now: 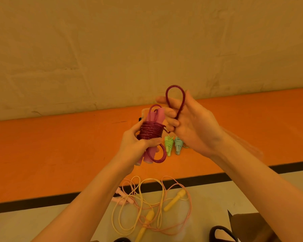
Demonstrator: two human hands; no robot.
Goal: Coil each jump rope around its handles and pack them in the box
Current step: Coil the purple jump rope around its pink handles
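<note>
Held at centre, above the floor: dark magenta jump rope with pink handles (151, 135), in the left hand (136, 145); its free loop rises to the right, in the right hand (187, 123). Behind and below, on the orange floor mat (59, 154): coiled green jump rope (169, 145), with the coiled light-blue jump rope (178, 144) just beside it to the right. Nearer the person, on the pale floor (33, 224): loose yellow jump rope (173, 201) tangled with loose pale pink jump rope (122, 198), the pink handles at the left.

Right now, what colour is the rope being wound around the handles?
Dark magenta rope, around pink handles; head view.
</note>
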